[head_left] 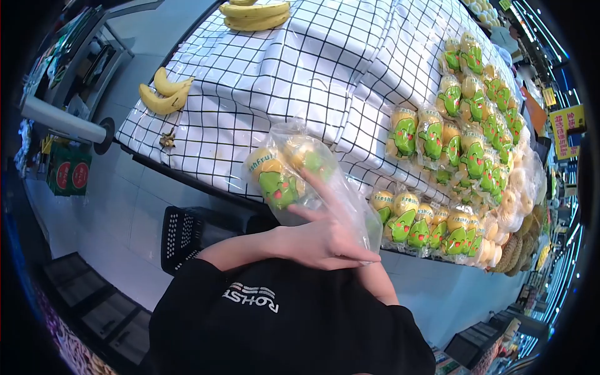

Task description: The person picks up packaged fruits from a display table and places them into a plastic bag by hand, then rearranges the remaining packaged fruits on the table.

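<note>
1 clear plastic bag [367,215] holding Freshfruit-printed fruit packs [272,180] sits at the near edge of the checked tablecloth [226,74] in the head view. The left hand [325,240] lies against its film, fingers spread; whether it pinches, or what the largely hidden right hand grips, cannot be told. Probably slippery, weighty, bruisable; best cupped from beneath.

We cannot make out the right hand: its forearm [379,285] lies behind the left hand [326,240]. The top edge cuts off the uppermost bananas [241,2], and we find the yellow sign [567,132] too blurred to read.
</note>
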Demonstrator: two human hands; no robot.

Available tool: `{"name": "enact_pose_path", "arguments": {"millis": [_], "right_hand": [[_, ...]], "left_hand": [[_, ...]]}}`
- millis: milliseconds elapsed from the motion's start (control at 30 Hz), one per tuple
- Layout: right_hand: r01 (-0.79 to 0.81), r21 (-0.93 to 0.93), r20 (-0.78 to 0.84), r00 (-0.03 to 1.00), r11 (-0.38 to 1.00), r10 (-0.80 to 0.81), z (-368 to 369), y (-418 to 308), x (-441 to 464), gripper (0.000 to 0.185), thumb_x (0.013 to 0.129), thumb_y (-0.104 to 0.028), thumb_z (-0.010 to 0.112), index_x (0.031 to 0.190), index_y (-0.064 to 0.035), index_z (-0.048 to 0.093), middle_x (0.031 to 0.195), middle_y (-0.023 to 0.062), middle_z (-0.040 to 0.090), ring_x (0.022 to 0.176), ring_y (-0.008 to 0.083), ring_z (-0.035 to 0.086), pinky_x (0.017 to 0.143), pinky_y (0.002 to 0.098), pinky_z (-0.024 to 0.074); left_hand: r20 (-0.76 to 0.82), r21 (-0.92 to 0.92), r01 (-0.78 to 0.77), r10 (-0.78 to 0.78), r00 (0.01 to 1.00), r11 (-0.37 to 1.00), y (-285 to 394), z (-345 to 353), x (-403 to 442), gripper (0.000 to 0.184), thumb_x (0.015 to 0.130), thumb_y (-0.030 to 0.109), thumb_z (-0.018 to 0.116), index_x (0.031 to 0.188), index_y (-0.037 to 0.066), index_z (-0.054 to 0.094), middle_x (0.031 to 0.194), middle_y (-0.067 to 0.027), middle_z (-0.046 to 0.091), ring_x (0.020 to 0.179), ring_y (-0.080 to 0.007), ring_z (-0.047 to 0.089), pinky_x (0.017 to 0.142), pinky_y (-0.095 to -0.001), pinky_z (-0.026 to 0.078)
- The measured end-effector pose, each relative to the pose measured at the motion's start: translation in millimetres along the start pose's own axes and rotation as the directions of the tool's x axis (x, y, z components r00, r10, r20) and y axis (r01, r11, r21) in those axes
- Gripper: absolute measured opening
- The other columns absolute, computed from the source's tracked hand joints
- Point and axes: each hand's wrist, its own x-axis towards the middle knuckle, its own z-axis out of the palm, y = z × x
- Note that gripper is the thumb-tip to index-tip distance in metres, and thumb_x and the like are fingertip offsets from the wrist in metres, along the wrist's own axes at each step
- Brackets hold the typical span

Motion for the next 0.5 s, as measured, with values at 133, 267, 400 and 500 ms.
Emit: {"name": "enact_pose_path", "arguments": {"millis": [133,267,400,500], "right_hand": [[-0.2,0.333,0.143,0.977,0.922,0.16,-8.9,18.8,-9.2,0.064,0.084,-0.038,0.07,0.14,-0.0137,0.05,0.139,0.0169,0.051,0.131,0.0346,0.045,0.105,0.0428,0.0386],[-0.133,-0.095,0.123,0.982,0.987,0.144,-20.8,4.2,5.3,0.067,0.085,-0.037,0.069,0.141,-0.0088,0.046,0.139,0.0182,0.05,0.132,0.0346,0.044,0.107,0.0424,0.037],[-0.245,-0.082,0.085,0.964,0.966,0.251,-21.7,5.1,4.6,0.067,0.086,-0.037,0.069,0.142,-0.0079,0.045,0.14,0.0181,0.05,0.132,0.034,0.044,0.108,0.0422,0.0362],[-0.302,-0.095,0.057,0.95,0.949,0.308,-25.2,7.4,1.5,0.067,0.087,-0.036,0.068,0.142,-0.0072,0.044,0.14,0.0181,0.049,0.133,0.0336,0.043,0.109,0.0421,0.0356]], "left_hand": [[-0.006,-0.216,-0.001,0.0,1.0,0.976,-4.7,5.6,5.8,0.029,0.091,0.009,0.065,0.119,0.004,0.066,0.077,-0.0135,0.067,0.069,-0.0293,0.066,0.063,-0.0374,0.051],[0.082,-0.334,-0.051,0.083,0.993,0.941,-5.0,19.2,27.2,0.025,0.092,0.009,0.062,0.116,0.0,0.064,0.073,-0.0158,0.066,0.063,-0.0325,0.064,0.056,-0.04,0.05],[0.168,-0.353,-0.026,0.091,0.981,0.935,-15.4,21.4,33.8,0.031,0.093,0.014,0.062,0.122,0.002,0.061,0.077,-0.0155,0.066,0.069,-0.0326,0.065,0.062,-0.0397,0.05],[0.199,-0.192,-0.06,0.099,0.975,0.979,-13.7,-8.7,35.7,0.036,0.093,0.019,0.062,0.125,0.002,0.06,0.077,-0.0135,0.065,0.07,-0.0303,0.065,0.064,-0.039,0.05]]}}
